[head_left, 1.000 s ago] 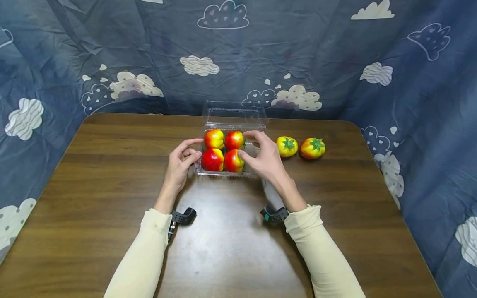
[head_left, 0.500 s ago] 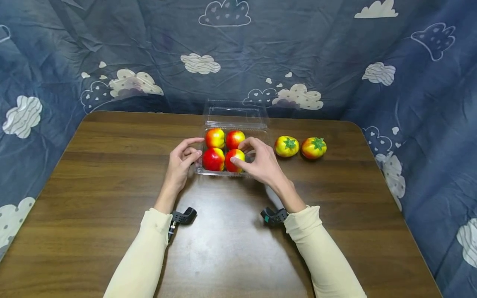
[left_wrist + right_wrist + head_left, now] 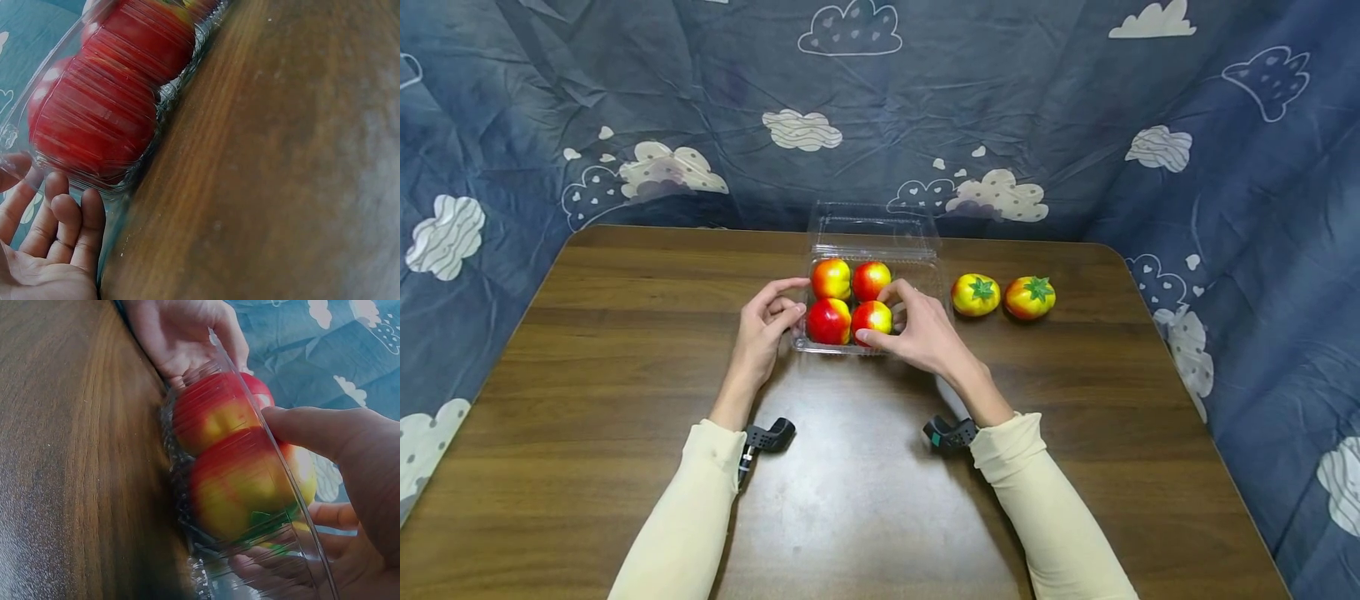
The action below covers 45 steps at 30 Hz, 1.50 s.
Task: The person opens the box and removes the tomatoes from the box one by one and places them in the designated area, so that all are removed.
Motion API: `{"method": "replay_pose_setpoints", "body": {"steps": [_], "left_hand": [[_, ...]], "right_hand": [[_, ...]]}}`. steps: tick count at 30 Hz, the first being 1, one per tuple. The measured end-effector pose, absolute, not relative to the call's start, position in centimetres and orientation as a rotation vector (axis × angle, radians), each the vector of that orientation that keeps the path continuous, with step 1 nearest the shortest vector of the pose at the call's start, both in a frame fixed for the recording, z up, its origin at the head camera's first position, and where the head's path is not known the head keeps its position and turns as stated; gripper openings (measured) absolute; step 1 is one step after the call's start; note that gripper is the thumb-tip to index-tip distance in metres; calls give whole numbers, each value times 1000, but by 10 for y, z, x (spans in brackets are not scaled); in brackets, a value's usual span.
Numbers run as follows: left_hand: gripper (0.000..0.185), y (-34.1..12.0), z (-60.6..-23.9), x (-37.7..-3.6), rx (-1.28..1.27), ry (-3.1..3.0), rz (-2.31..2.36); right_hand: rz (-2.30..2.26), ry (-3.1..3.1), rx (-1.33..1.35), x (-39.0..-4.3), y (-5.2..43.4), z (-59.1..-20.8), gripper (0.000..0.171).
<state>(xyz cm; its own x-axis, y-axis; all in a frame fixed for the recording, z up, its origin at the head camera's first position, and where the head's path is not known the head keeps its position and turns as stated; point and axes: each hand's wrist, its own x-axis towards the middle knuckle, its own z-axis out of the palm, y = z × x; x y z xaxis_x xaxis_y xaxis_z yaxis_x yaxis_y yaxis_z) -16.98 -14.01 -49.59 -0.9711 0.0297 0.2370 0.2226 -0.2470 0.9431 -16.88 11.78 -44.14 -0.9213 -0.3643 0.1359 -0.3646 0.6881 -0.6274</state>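
Observation:
A clear plastic clamshell box stands on the table with its lid raised at the back. Inside it, red-and-yellow tomatoes with a shiny, artificial look form two rows on the left side. My left hand holds the box by its left end, thumb and fingertips against the plastic; in the left wrist view its other fingers curl below the rim. My right hand grips the front right tomato, thumb at its front, fingers behind. That tomato's green leaves show through the wall in the right wrist view.
Two yellow-red tomatoes, one nearer and one farther right, lie on the wooden table right of the box, green leaves up. A blue cloud-patterned curtain hangs behind the table.
My right hand has come left and slightly lower, its thumb sliding from the front tomato's right side round to its front. The left hand has stayed at the box's end.

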Motion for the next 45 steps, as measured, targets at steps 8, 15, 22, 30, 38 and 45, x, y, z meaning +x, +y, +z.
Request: {"method": "replay_pose_setpoints", "body": {"steps": [8,15,22,30,38,45], "left_hand": [[36,-141,-494,-169,-310,-1846,-2367],[36,-142,-495,-170,-317,-1842,-2366],[34,-141,-496,-171,-318,-1830,-2366],[34,-140,-496,-171,-322,-1851,-2354],[34,-141,-497,-172,-313,-1857,-2348],[34,-140,-497,-172,-305,-1859,-2352]], "right_hand": [[1069,-2905,636,-169,117,-441,62],[1088,-2892,636,-170,116,-438,62],[1110,-2878,590,-168,119,-433,62],[1171,-2856,565,-167,123,-428,60],[1286,-2808,520,-165,125,-419,59],[1325,-2731,483,-163,128,-414,59]]}}
